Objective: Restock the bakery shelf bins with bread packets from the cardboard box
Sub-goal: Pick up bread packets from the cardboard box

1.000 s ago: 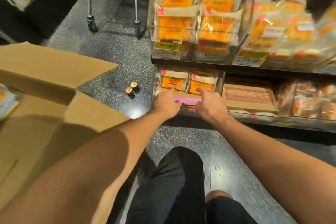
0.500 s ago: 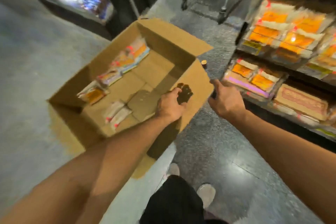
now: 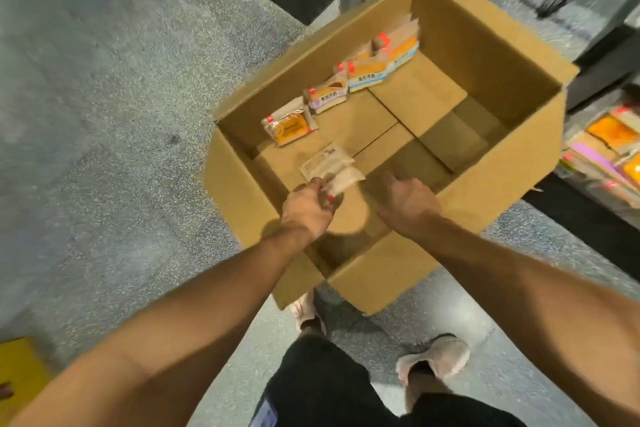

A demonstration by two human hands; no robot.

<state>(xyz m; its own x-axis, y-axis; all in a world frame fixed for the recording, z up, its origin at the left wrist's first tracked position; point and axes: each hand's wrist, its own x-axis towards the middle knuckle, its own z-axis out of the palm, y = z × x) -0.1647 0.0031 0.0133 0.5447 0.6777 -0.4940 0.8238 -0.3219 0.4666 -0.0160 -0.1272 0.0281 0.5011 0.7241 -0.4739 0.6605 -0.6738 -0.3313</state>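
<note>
In the head view, the cardboard box (image 3: pixel 512 163) stands open on the speckled floor (image 3: pixel 104 114), just beside the shelf bins (image 3: pixel 609 149) at the right edge, probably so that each packet has only a short way to travel. The box is almost empty. A few bread packets (image 3: pixel 367 71) lean in a row against its far left wall, and they stand on edge because the wall supports them. Two pale packets (image 3: pixel 329 168) lie near the front, label side down as far as I can judge. The left hand (image 3: pixel 306 210) is inside the box with its fingers closed around the near end of these pale packets, so it is grasping them. The right hand (image 3: pixel 405 201) reaches in just beside it, palm down; it seems loose and holds nothing, though its fingertips are hidden from view. I think it comes to help to gather the packets. The bins already hold orange packets, which are blurred here
</note>
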